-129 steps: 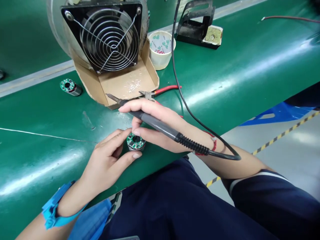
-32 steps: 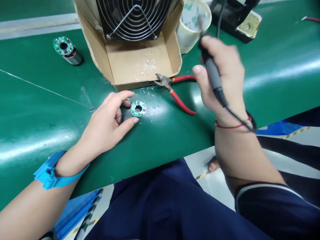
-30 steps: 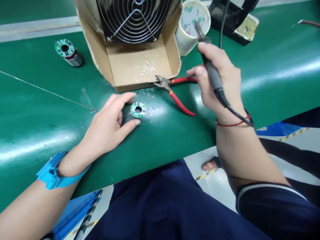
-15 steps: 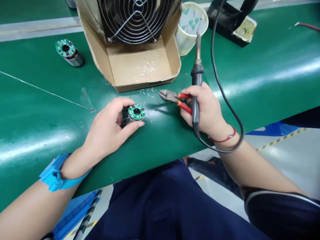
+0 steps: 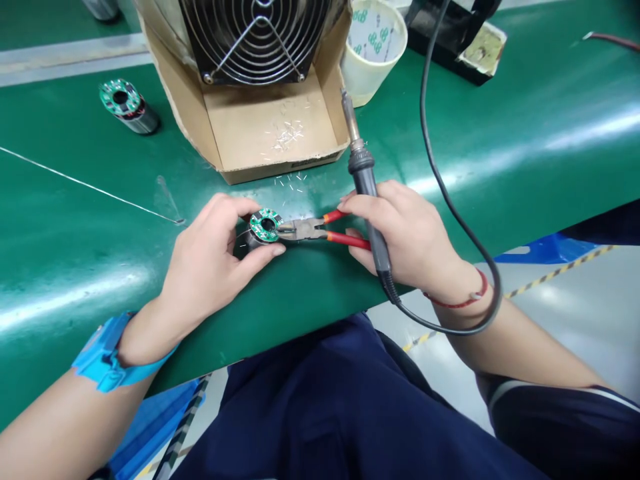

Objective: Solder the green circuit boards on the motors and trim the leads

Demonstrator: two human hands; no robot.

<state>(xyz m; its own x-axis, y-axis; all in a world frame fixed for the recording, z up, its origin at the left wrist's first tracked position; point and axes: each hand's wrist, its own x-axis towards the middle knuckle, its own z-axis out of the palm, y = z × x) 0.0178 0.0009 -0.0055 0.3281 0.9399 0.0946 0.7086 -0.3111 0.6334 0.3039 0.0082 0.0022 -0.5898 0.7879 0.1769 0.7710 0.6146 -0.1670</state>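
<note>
My left hand (image 5: 207, 257) holds a small cylindrical part topped by a round green circuit board (image 5: 266, 225), thumb and fingers on its sides. Red-handled cutting pliers (image 5: 305, 229) are in my right hand (image 5: 407, 233), their jaws at the right edge of that board. The same hand also carries a soldering iron (image 5: 365, 180), its tip pointing up and away near the white tub. Whether the jaws grip a wire is too small to tell.
A cardboard box (image 5: 270, 130) with a fan (image 5: 260, 40) and wire clippings stands behind. Another board-topped cylinder (image 5: 130, 108) is at left, near a solder wire (image 5: 90, 182). A white tub (image 5: 375, 50) and black iron stand (image 5: 455, 40) are behind right.
My right hand has moved left, bringing the plier jaws from open space to the board's edge. The soldering iron now tilts more to the left.
</note>
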